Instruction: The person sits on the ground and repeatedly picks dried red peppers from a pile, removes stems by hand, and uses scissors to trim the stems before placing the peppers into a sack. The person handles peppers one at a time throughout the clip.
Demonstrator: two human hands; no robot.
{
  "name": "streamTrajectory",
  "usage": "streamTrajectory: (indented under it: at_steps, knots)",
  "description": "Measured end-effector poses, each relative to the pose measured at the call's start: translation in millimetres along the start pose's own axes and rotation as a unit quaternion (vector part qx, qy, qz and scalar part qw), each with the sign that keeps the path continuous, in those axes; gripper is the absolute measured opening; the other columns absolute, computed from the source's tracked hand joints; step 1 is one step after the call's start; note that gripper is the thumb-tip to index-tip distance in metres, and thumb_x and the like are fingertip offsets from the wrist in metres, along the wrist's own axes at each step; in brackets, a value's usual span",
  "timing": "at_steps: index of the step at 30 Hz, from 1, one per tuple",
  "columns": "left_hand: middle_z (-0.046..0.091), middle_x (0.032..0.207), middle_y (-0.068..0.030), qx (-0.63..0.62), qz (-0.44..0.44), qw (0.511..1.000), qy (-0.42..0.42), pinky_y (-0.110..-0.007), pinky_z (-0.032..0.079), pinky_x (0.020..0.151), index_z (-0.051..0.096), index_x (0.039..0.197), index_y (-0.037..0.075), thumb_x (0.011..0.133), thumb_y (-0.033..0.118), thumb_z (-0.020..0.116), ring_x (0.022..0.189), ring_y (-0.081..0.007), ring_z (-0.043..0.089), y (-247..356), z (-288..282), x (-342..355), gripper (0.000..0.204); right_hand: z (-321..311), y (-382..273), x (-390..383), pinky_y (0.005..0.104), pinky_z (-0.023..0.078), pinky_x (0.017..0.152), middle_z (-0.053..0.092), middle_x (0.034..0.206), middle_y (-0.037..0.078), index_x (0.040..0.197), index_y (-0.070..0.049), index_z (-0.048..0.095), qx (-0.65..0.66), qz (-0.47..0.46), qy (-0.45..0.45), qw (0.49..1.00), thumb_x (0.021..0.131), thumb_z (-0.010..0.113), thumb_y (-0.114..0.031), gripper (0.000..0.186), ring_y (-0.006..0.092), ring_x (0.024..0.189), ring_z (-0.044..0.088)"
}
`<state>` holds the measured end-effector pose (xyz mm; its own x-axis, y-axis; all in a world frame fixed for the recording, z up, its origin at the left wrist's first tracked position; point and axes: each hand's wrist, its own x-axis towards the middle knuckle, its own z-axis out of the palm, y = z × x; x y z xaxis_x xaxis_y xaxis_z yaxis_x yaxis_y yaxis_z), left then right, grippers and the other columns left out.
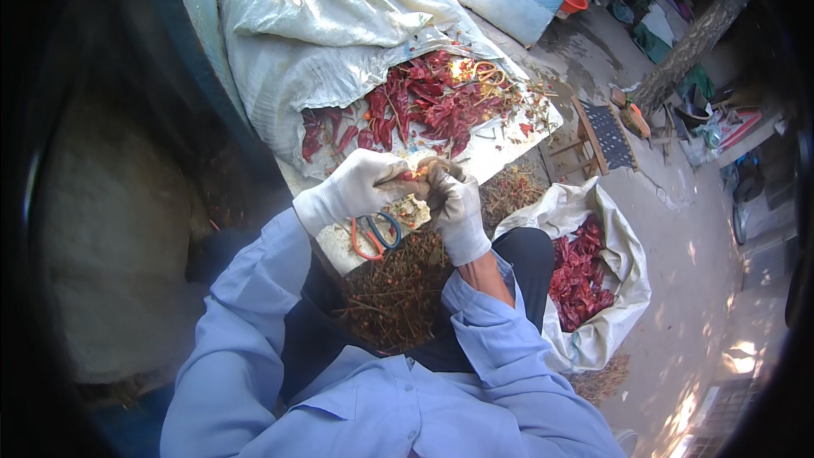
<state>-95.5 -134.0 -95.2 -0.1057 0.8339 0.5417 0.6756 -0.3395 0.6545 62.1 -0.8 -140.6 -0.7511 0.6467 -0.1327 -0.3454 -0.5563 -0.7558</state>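
Observation:
Both my hands wear white work gloves with brown-stained fingertips and meet over the near edge of a white board [509, 153]. My left hand [354, 188] is closed in a pinch on a dried red chili [414, 175], of which only a small red and yellowish bit shows. At its other end, the fingers of my right hand [456, 208] are closed too, hiding the rest. Just below my left hand lie scissors [375, 237] with one orange-red and one dark blue handle. Beyond my hands, a heap of dried red chilies [432, 93] spills out of a large white woven sack [297, 42].
Yellow-handled scissors [487, 75] rest at the heap's far right. By my right knee stands an open white sack [632, 288] holding red chilies [581, 276]. Stem litter [394, 288] covers the ground between my legs. A small stool [598, 136] stands to the right, before a tree trunk [691, 42].

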Motion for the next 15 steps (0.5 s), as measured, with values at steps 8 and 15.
streamTrajectory:
  at_steps: [8,15]
  knots:
    - [0.063,0.073,0.0009,-0.206,-0.229,0.939,0.155,-0.020,0.036,0.047,0.071,0.112,-0.001,0.101,0.014,0.071,0.053,-0.0022,0.048,9,-57,1,0.018,-34,12,35,0.0306,0.057,0.080,0.078,0.090,0.010,0.102,0.000,0.078,-0.503,-0.067,0.027,0.861,0.086,0.073,-0.005,0.018,0.0156,0.082,0.073]
    - [0.068,0.077,-0.0036,-0.111,-0.229,0.945,0.205,-0.025,0.045,0.058,0.072,0.104,-0.001,0.094,0.010,0.076,0.062,-0.0050,0.056,1,-76,-5,0.015,-4,71,76,0.0436,0.056,0.084,0.077,0.095,0.018,0.102,-0.008,0.080,-0.726,-0.080,-0.008,0.683,0.090,0.072,-0.031,0.027,0.0345,0.090,0.075]
